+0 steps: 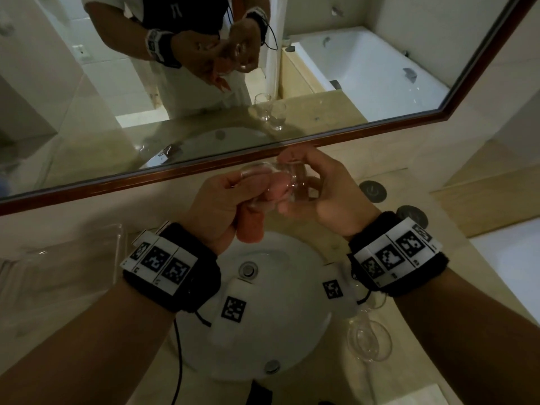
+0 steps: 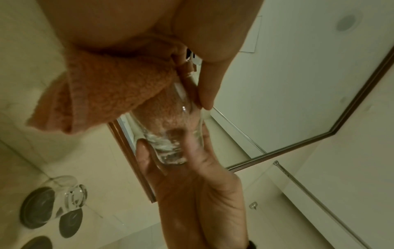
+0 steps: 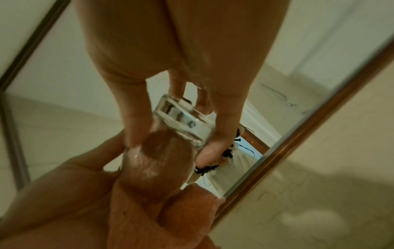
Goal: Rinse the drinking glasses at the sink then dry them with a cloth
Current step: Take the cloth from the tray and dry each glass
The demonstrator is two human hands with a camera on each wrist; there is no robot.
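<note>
I hold a clear drinking glass (image 1: 287,182) on its side above the sink (image 1: 295,340). My right hand (image 1: 318,194) grips its thick base (image 3: 181,121) with fingers (image 3: 226,118) and thumb. My left hand (image 1: 222,203) grips an orange cloth (image 1: 251,226) that is stuffed into the glass mouth; its thumb lies along the glass wall (image 2: 187,94). Inside the glass the cloth (image 2: 168,114) fills most of the bowl, and its loose end (image 2: 85,101) hangs below my palm. In the right wrist view the cloth (image 3: 160,219) enters the glass (image 3: 157,161) from below.
Two more glasses (image 1: 369,337) lie on the counter right of the sink, near my right wrist. A framed mirror (image 1: 204,168) runs just behind my hands. Dark round fittings (image 1: 372,191) sit on the counter at right. A clear tray (image 1: 96,241) lies at left.
</note>
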